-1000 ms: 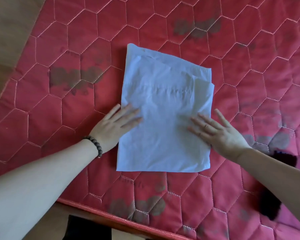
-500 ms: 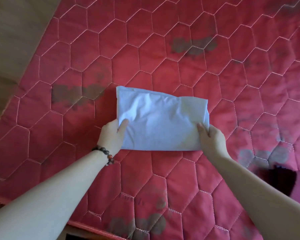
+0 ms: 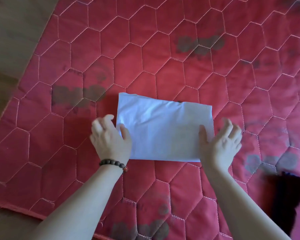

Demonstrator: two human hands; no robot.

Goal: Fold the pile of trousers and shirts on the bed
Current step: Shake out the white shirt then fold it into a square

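A red quilted mattress (image 3: 163,54) with hexagon stitching and dark grey printed patches filled the view, its bed edge running along the left by a tan floor (image 3: 12,32). A white folded garment (image 3: 164,130) lay flat on the mattress as a neat rectangle, directly between the two hands. The left hand (image 3: 109,137), with a dark beaded bracelet (image 3: 113,163) at its wrist, sat at the garment's left edge, thumb lying on the cloth and fingers loosely spread and blurred, gripping nothing. The right hand (image 3: 220,142) sat at the garment's right edge, thumb on the cloth, fingers splayed upward and relaxed, holding nothing. A dark, fuzzy black shape (image 3: 284,196) lay on the mattress beyond the right forearm, too blurred to identify.
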